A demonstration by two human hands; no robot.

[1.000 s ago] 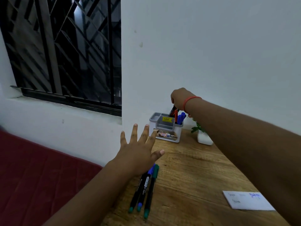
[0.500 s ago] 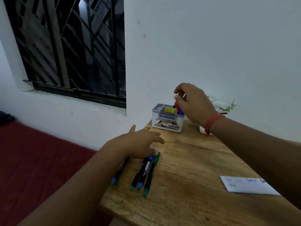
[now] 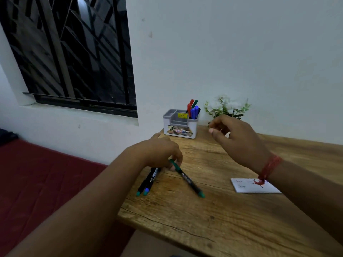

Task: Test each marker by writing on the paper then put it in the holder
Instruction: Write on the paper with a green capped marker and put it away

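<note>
The wooden worktop (image 3: pixel 232 216) carries everything: the grey holder (image 3: pixel 180 125) at the back by the wall, already stocked with markers, and the paper (image 3: pixel 246 188) just beside my right wrist. My right hand (image 3: pixel 239 140) hovers empty, fingers loosely curled. My left hand (image 3: pixel 159 153) pinches the cap end of the green marker (image 3: pixel 186 178), its far tip resting on the wood. I should lift it cleanly, leaving the two remaining markers (image 3: pixel 148 180) undisturbed, then pass it rightward to uncap and test.

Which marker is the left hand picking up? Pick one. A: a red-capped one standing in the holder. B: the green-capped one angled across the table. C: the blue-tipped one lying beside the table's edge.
B: the left hand pinches the cap end of the green-capped marker, angled apart from the other two.
</note>
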